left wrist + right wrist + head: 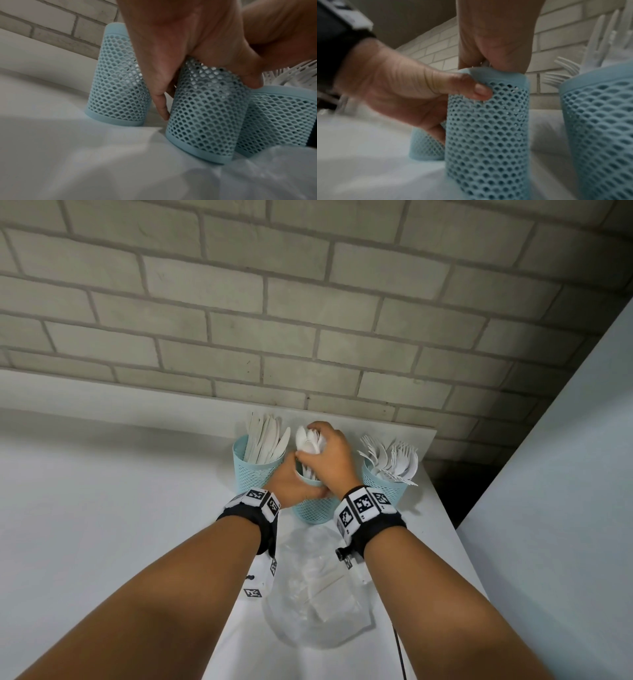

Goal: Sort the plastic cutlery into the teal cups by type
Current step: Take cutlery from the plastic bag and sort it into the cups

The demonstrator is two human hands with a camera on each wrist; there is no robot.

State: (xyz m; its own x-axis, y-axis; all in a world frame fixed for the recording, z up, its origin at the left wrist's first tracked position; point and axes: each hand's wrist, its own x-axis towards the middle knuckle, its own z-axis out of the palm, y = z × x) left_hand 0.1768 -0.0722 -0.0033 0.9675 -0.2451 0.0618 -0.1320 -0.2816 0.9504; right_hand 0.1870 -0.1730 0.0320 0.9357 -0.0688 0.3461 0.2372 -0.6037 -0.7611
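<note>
Three teal mesh cups stand in a row by the brick wall. The left cup (255, 474) holds white knives (265, 440), and the right cup (385, 489) holds white forks (394, 458). My left hand (294, 481) grips the middle cup (313, 510) just below its rim, thumb (471, 89) on the near side of the mesh (488, 128). My right hand (325, 450) is curled round a bundle of white spoons (306, 441), whose handles reach down into that middle cup. In the left wrist view my fingers (161, 100) lie between the left cup (118, 88) and the middle cup (205, 115).
A crumpled clear plastic bag (318, 587) lies on the white table (120, 491) just in front of the cups, under my wrists. The table's right edge (442, 508) runs close beside the fork cup. A pale wall panel (565, 474) rises on the right.
</note>
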